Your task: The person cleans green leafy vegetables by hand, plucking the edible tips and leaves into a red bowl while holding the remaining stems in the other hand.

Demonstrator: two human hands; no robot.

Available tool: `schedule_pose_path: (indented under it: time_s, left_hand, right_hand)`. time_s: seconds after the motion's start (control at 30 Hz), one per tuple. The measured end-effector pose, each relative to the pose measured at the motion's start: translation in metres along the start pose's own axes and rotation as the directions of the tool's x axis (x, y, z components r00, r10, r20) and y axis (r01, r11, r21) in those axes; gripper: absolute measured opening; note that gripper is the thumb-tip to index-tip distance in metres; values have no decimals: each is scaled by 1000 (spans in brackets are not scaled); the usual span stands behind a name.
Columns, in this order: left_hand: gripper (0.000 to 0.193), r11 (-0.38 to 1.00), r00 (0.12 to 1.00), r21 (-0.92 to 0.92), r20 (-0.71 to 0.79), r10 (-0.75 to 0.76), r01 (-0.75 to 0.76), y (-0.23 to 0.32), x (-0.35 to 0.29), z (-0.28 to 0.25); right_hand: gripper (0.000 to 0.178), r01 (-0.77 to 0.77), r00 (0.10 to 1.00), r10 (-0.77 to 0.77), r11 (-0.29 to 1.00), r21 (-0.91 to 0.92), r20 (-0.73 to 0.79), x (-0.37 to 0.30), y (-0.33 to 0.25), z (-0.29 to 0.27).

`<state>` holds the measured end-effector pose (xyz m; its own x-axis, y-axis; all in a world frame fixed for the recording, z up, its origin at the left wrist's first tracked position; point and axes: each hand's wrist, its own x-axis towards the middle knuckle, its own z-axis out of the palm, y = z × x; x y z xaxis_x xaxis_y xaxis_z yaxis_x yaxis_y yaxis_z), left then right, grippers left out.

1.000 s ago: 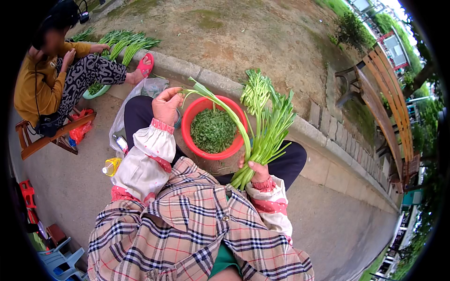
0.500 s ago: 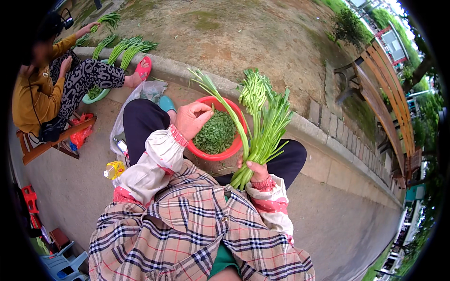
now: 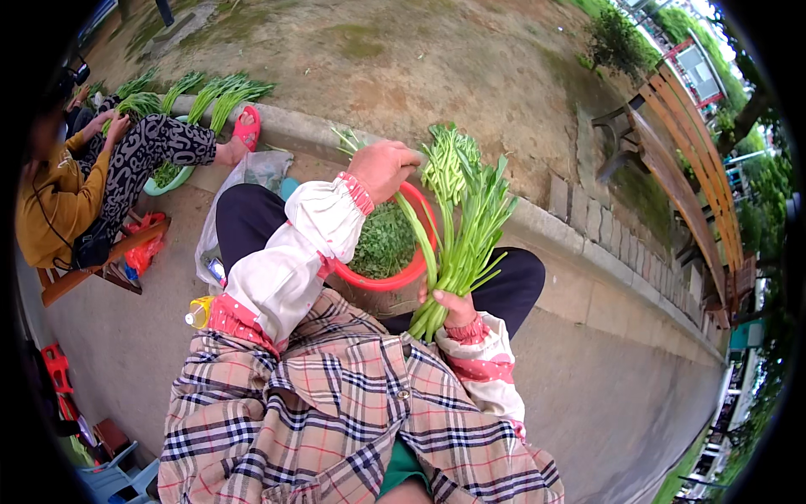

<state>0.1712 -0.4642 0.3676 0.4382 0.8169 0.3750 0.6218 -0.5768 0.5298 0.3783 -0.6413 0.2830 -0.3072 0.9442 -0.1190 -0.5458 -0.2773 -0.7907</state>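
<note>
My right hand (image 3: 453,309) is wrapped around the lower stems of a bunch of leafy green vegetables (image 3: 470,227), which stands tilted upward between my knees. One long pale stalk (image 3: 420,223) leans left, away from the bunch. My left hand (image 3: 382,172) is curled over the upper part of that stalk, and leaves poke out beyond it; its fingertips are partly hidden. Below my left hand sits a red basin (image 3: 401,279) with picked small green leaves (image 3: 384,239) inside.
More pale green stems (image 3: 452,164) lie on the stone curb (image 3: 546,231) behind the bunch. At left, a seated person (image 3: 71,197) handles greens near a pale green basin (image 3: 168,186). A yellow-labelled bottle (image 3: 200,312), a plastic bag (image 3: 260,172) and a wooden bench (image 3: 680,160) surround me.
My left hand has moved right and up, from above the basin's left side onto the leaning stalk. My right hand keeps its grip. The other person has drawn their greens down toward their lap.
</note>
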Motion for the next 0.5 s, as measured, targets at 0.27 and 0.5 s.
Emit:
schedule_pose_path:
  time_s: [0.27, 0.5]
  left_hand:
    - [13, 997, 995, 70, -91, 43, -37, -13, -12, -5]
    - [14, 813, 878, -546, -266, -397, 202, -15, -4, -9]
  right_hand:
    - [45, -41, 997, 41, 999, -6, -66, -2, -2, 3]
    - [47, -29, 999, 28, 999, -18, -17, -2, -3, 4]
